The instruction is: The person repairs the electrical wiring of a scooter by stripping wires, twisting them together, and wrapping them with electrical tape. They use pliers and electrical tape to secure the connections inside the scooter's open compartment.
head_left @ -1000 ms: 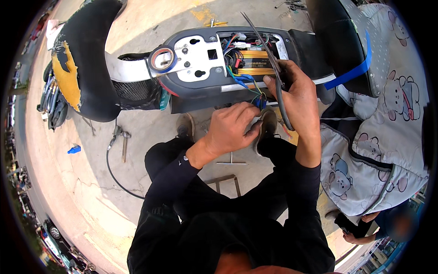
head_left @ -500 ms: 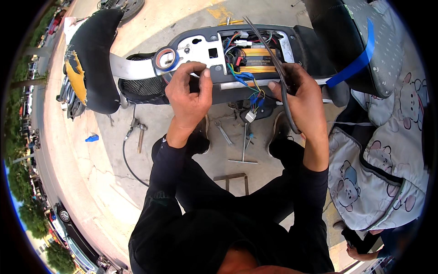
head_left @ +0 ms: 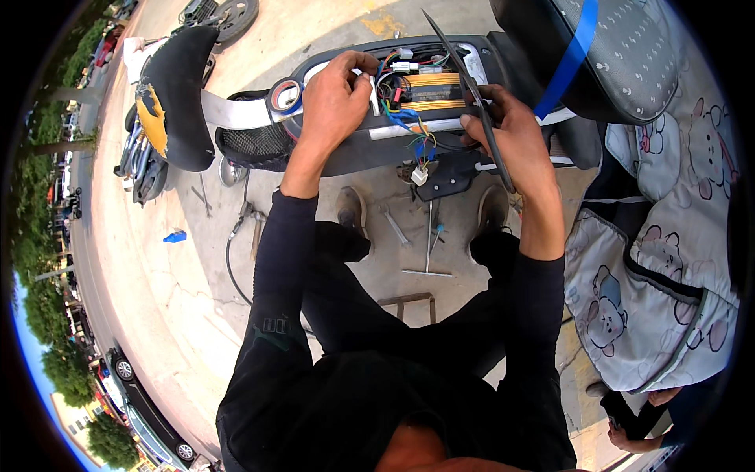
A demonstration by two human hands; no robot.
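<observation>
My right hand (head_left: 515, 145) grips a long black strip (head_left: 444, 43), which slants up across an open scooter deck (head_left: 491, 63). My left hand (head_left: 334, 106) is closed at the left edge of the wiring compartment, by a white mounting plate; whatever is in its fingertips is unclear. The compartment holds a gold controller (head_left: 432, 80) and coloured wires (head_left: 401, 114). A white connector (head_left: 419, 175) hangs below on wires, near a blue one. A tape roll (head_left: 285, 98) rests left of my left hand.
A torn saddle (head_left: 177, 98) is left, a black padded seat (head_left: 598, 63) with blue strap upper right, a cartoon-print quilt (head_left: 645, 291) right. A wrench (head_left: 393, 224), T-handle tool (head_left: 429, 259) and metal frame lie below. Another person's hand (head_left: 625, 436) shows lower right.
My left hand has risen from the dangling wires to the deck's top. My right hand still grips the black strip, shifted slightly upward in view. The white connector now hangs uncovered.
</observation>
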